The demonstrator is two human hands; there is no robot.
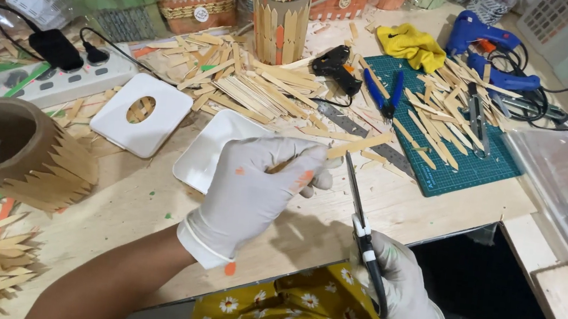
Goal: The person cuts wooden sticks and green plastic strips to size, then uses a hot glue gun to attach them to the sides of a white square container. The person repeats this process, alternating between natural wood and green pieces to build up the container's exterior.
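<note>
Seen from above at centre frame: left hand, white-gloved, fingers pinching one end of a flat wooden craft stick just above the table; right hand, lower right, fingers wrapped round black-handled scissors, blades up at the stick. Judged light, thin, stiff but easily snapped or split; best held flat near the end, away from the blades.

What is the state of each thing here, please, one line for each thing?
left hand: gloved, holding a wooden stick
wooden stick: flat, held over the table, at the scissor blades
right hand: gloved, gripping the scissors
scissors: blades up toward the stick; open or closed unclear
power strip: two plugs in
black glue gun: lying on the table
cardboard tube: on its side, ringed with sticks
</note>
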